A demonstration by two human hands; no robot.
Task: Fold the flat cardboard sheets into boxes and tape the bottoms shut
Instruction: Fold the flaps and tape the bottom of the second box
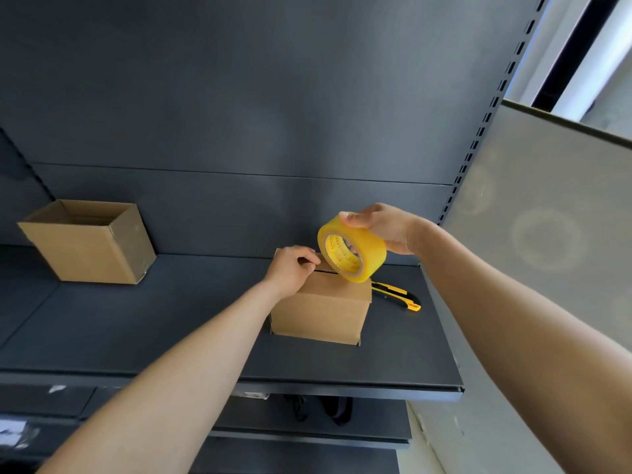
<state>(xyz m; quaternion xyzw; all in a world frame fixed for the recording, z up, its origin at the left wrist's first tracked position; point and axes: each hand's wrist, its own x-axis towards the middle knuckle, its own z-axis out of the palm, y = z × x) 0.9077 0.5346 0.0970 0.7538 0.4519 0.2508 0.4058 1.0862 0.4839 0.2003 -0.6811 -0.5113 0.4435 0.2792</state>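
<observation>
A small cardboard box (321, 311) stands on the dark shelf (136, 323), its closed flaps facing up. My left hand (290, 268) rests on the box's top left edge with fingers curled, and seems to pinch the tape's end there. My right hand (383, 227) grips a yellow roll of tape (352, 248) from above, holding it tilted over the box's top right part. The roll's lower rim touches or nearly touches the box top.
A second, open cardboard box (89, 242) stands at the shelf's back left. A yellow and black utility knife (396, 295) lies right of the small box. A grey panel (533, 268) bounds the shelf on the right. Lower shelves show below the front edge.
</observation>
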